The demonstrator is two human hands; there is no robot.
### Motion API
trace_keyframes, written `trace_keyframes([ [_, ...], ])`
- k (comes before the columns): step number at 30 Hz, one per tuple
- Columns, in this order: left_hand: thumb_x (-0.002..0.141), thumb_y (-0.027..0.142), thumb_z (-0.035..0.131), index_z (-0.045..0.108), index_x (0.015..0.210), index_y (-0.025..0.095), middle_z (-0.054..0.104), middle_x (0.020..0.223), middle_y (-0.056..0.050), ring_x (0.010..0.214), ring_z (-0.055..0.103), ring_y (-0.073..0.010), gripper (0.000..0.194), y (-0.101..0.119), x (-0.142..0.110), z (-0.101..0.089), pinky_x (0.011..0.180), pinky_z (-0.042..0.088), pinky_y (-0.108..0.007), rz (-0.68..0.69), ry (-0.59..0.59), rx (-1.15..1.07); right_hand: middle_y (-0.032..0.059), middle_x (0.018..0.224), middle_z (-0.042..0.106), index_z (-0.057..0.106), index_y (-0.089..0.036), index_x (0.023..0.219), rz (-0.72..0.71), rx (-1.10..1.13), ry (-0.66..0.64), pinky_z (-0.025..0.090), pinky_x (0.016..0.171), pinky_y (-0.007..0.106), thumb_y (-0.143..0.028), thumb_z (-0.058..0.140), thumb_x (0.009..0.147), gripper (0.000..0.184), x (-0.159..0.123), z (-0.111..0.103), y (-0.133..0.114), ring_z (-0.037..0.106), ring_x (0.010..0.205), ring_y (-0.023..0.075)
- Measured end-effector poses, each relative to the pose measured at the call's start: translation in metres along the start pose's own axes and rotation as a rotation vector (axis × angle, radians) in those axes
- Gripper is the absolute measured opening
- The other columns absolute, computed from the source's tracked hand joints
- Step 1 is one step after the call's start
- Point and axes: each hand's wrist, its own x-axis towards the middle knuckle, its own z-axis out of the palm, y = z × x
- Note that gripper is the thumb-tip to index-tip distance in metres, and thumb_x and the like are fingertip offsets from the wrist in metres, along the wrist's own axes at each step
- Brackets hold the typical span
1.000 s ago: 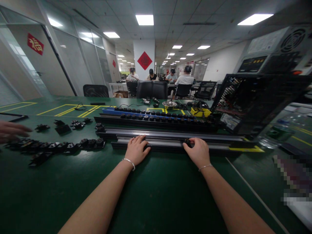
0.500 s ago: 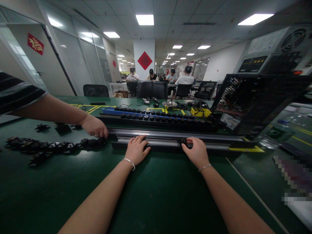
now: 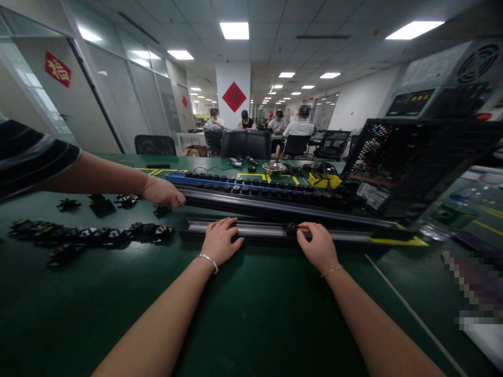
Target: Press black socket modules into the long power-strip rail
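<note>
My left hand [image 3: 221,242] grips a black rail [image 3: 259,229] with a shiny grey channel, its fingers laid over the top and the thumb along the near side. At the same rail, my right hand [image 3: 319,243] has thumb and fingertips closed at a small black part [image 3: 291,228] that sits in the channel. Behind it lies a second long rail [image 3: 251,201]. A co-worker's hand [image 3: 164,192], coming from the left, holds that rail's left end, and the rail slants across the table.
Several black parts [image 3: 90,235] lie in a row at left. Blue and black rails with parts [image 3: 236,183] are farther back, near a metal bowl [image 3: 274,167] and a yellow tray [image 3: 324,180]. An open computer case [image 3: 416,162] stands at right, beside a plastic bottle [image 3: 451,212].
The co-worker's hand has shifted the second rail's left end away from me, opening a gap between the rails. My left hand stays put; my right hand has barely moved.
</note>
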Motion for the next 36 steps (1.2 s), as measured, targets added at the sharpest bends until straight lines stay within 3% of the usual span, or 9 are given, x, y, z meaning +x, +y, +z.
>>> trace_keyframes([
  [9, 0.079, 0.043, 0.05, 0.068, 0.078, 0.027, 0.056, 0.126, 0.001, 0.115, 0.049, -0.0229, 0.024, 0.002, -0.001, -0.006, 0.096, 0.037, -0.043, 0.037, -0.004, -0.033, 0.005, 0.082, 0.067, 0.062, -0.02, 0.079, -0.062, 0.049, -0.016, 0.043, 0.087, 0.039, -0.024, 0.045, 0.074, 0.018, -0.001, -0.003, -0.003, 0.06, 0.083, 0.0204],
  [20, 0.079, 0.041, 0.051, 0.068, 0.078, 0.027, 0.056, 0.128, 0.001, 0.116, 0.048, -0.0223, 0.022, 0.003, -0.002, -0.008, 0.096, 0.037, -0.043, 0.038, -0.004, -0.031, 0.0041, 0.092, 0.068, 0.063, -0.02, 0.09, -0.179, 0.084, -0.15, 0.04, 0.094, 0.039, -0.013, 0.042, 0.069, 0.031, -0.003, -0.001, -0.011, 0.059, 0.092, 0.0198],
  [24, 0.08, 0.042, 0.05, 0.068, 0.078, 0.026, 0.056, 0.127, 0.001, 0.115, 0.049, -0.0228, 0.024, 0.003, -0.002, -0.007, 0.096, 0.037, -0.043, 0.037, 0.002, -0.031, 0.0049, 0.096, 0.067, 0.064, -0.02, 0.093, -0.184, 0.091, -0.188, 0.044, 0.089, 0.037, -0.012, 0.041, 0.068, 0.034, -0.005, 0.0, -0.016, 0.058, 0.093, 0.0196],
  [36, 0.082, 0.043, 0.048, 0.066, 0.079, 0.025, 0.056, 0.127, 0.0, 0.116, 0.048, -0.0226, 0.026, 0.002, -0.003, -0.007, 0.095, 0.037, -0.043, 0.063, 0.002, -0.005, 0.0072, 0.104, 0.065, 0.062, -0.018, 0.1, -0.198, 0.062, -0.255, 0.042, 0.095, 0.039, -0.013, 0.041, 0.071, 0.036, -0.007, 0.002, -0.021, 0.056, 0.101, 0.0204],
])
